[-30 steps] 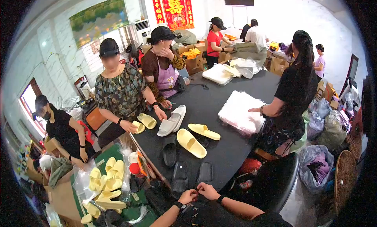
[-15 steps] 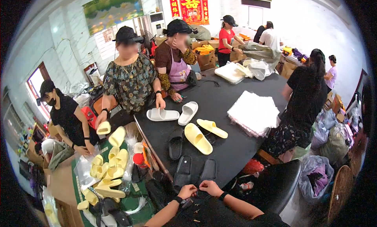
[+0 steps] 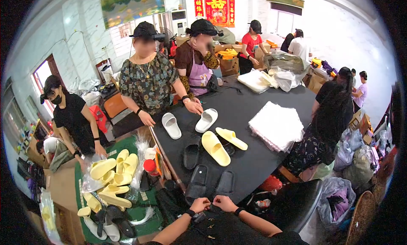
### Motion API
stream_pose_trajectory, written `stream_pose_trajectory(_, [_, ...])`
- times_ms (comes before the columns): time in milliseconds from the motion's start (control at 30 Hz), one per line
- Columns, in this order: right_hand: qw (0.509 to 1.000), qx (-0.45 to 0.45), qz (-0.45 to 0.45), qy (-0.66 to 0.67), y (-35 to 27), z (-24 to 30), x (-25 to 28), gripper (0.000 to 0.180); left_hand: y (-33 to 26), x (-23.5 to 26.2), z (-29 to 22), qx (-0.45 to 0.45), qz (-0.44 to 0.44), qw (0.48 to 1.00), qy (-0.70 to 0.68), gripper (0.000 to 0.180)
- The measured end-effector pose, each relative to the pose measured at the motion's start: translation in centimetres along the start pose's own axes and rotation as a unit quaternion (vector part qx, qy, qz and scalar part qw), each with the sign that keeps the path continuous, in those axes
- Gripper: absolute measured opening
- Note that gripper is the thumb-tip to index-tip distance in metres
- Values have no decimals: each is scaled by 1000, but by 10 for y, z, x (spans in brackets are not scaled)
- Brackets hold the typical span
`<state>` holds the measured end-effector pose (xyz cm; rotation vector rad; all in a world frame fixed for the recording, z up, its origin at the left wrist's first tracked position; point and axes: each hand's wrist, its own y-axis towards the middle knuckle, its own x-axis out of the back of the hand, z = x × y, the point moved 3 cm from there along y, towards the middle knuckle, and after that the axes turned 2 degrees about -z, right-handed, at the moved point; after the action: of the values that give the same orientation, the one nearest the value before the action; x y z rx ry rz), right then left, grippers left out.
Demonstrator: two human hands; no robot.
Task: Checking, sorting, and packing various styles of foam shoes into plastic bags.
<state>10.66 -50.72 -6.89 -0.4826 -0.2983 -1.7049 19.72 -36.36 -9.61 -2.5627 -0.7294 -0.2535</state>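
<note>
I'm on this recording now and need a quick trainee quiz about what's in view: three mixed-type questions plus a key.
1. Multiple choice: what colour are the open-toed slides nearest the camera wearer's bare left hand and bare right hand?
A) light grey
B) black
C) red

2. True or false: the stack of thin white sheets lies to the right of the jar with a round red lid.

3. Count: how many pale yellow slides lie on the flat black tabletop?

Key: 1. B; 2. true; 3. two.
</note>
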Motion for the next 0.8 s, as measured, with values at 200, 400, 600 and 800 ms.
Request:
stream_pose_trajectory(200, [999,-4,20,-35,-1,-1,-2,17,2,-4,5,-14,15,999,35,13])
stream_pose_trajectory(400, [999,24,22,-37,-6,-3,-6,15,-5,-4,-6,4,4,998,62,14])
stream_pose_trajectory(600, [1000,-4,17,-18,-9,-1,-9,14,-5,-5,7,5,3,1000,24,12])
stream_pose_trajectory(800, [1000,14,-5,-18,-10,0,-7,15,-4,-5,15,13,-3,1000,9,14])
